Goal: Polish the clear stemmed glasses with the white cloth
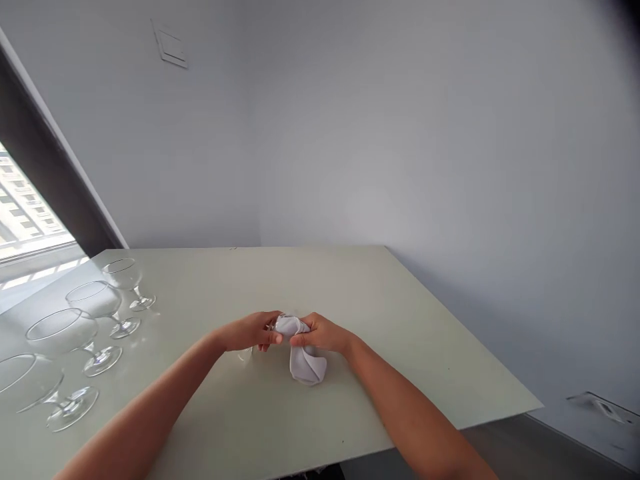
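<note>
Near the middle of the table, my left hand [263, 331] is closed around a clear stemmed glass [246, 354]. Fingers and cloth hide most of this glass; part of its rounded foot shows to the left of the hand. My right hand [320, 333] grips a white cloth [307, 369] and presses it against the glass's bowl end. Part of the cloth is bunched between both hands, and a loose fold hangs below the right hand. How far the cloth reaches inside the bowl cannot be made out.
Several stemmed glasses stand in a row along the left side of the pale table [400, 373], the nearest glass [70, 408] cut by the frame edge. Behind the table are grey-white walls [400, 133]; a window [30, 207] is at the left.
</note>
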`<action>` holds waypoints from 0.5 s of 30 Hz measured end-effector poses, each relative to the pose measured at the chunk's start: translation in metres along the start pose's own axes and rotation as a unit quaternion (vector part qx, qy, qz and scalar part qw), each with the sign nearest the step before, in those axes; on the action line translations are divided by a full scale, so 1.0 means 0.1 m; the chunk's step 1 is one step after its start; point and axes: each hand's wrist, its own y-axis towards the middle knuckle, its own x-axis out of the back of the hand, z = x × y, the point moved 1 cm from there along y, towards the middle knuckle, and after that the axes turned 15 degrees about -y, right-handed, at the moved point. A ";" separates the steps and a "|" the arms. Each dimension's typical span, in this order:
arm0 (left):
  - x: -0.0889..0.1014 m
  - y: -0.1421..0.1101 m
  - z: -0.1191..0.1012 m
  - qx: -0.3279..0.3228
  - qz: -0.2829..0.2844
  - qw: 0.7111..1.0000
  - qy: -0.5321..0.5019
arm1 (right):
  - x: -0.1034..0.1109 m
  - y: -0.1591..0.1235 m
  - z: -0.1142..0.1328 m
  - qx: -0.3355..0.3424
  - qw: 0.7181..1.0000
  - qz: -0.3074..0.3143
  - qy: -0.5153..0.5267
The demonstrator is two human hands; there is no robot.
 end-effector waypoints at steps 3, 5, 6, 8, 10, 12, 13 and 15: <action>-0.03 0.04 0.02 -0.080 -0.190 0.968 0.143 | 0.01 0.07 -0.06 -0.008 0.991 -0.111 0.070; -0.09 0.09 0.04 -0.163 -0.284 0.911 0.251 | 0.01 0.12 -0.08 -0.020 0.968 -0.194 0.159; -0.12 0.12 0.05 -0.196 -0.305 0.887 0.287 | 0.01 0.12 -0.07 -0.024 0.954 -0.219 0.202; -0.13 0.16 0.06 -0.225 -0.318 0.864 0.319 | -0.01 0.12 -0.02 -0.023 0.941 -0.223 0.251; -0.09 0.16 0.04 -0.205 -0.310 0.874 0.313 | -0.01 0.07 0.06 -0.006 0.957 -0.191 0.216; -0.01 0.11 -0.01 -0.145 -0.246 0.916 0.282 | 0.00 0.00 0.12 0.007 0.981 -0.152 0.119; 0.03 0.08 -0.04 -0.108 -0.187 0.942 0.256 | 0.01 -0.03 0.14 0.005 0.990 -0.126 0.069; 0.09 0.01 -0.11 -0.045 -0.045 0.979 0.193 | 0.03 -0.07 0.13 -0.006 0.998 -0.069 0.000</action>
